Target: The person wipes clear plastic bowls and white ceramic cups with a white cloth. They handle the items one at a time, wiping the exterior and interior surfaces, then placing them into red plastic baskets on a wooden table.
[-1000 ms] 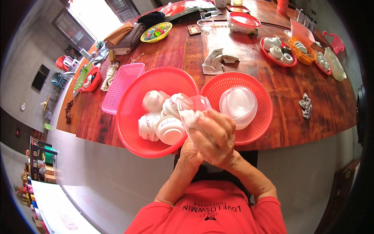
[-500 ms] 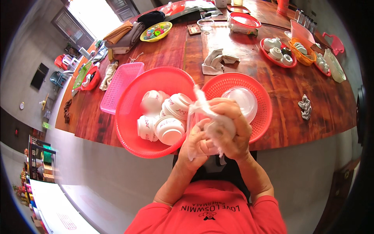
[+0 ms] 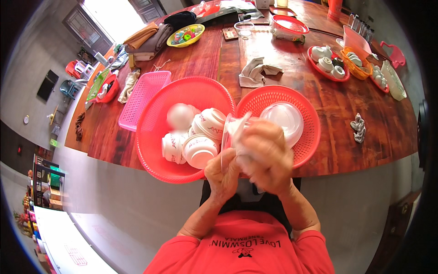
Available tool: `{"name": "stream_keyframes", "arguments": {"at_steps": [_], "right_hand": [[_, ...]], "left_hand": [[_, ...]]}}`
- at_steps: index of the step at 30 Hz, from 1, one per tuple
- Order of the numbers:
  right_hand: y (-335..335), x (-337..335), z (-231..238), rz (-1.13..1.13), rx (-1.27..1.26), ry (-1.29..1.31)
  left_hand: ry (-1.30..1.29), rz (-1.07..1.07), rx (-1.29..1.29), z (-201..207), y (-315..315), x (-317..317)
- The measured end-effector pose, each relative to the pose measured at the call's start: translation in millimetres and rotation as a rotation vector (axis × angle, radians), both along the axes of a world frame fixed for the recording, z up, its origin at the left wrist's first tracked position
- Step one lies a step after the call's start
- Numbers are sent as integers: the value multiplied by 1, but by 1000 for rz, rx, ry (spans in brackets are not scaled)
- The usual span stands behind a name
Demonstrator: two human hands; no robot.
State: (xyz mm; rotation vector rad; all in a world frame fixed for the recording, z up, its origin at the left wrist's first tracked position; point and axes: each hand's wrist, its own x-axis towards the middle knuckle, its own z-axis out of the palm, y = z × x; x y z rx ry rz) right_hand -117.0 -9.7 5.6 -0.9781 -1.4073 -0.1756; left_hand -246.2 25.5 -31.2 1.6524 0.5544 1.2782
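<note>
A colourless, see-through plastic container (image 3: 227,139), thin-walled with a pale, curved edge, is held above the tabletop (image 3: 365,157) close to its near edge, much of its body hidden behind fingers. The left hand (image 3: 222,176) grips its side; the right hand (image 3: 268,155), blurred, is curled around a white cloth (image 3: 238,130) against it. White patterned bowls (image 3: 200,150) lie in a red basket (image 3: 153,150) at the near edge.

White light fills the doorway (image 3: 114,18) beside a grey wall (image 3: 27,96) and grey floor (image 3: 127,194).
</note>
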Motion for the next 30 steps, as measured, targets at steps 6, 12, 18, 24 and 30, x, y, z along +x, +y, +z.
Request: {"name": "stream_keyframes", "arguments": {"at_steps": [6, 12, 18, 24, 30], "right_hand": [[-8, 4, 7, -6, -63, -193], [-3, 34, 8, 419, -527, 664], [-1, -12, -25, -91, -62, 284], [-6, -23, -29, -201, -33, -215], [6, 9, -1, -94, -201, 7]], "left_hand": [[43, -296, 141, 4, 16, -11], [-339, -627, -192, 10, 8, -10], [-1000, -846, -835, -6, 26, -2], [-1010, -654, -1097, -17, 34, -4], [-641, -480, -890, -1, 15, 0]]}}
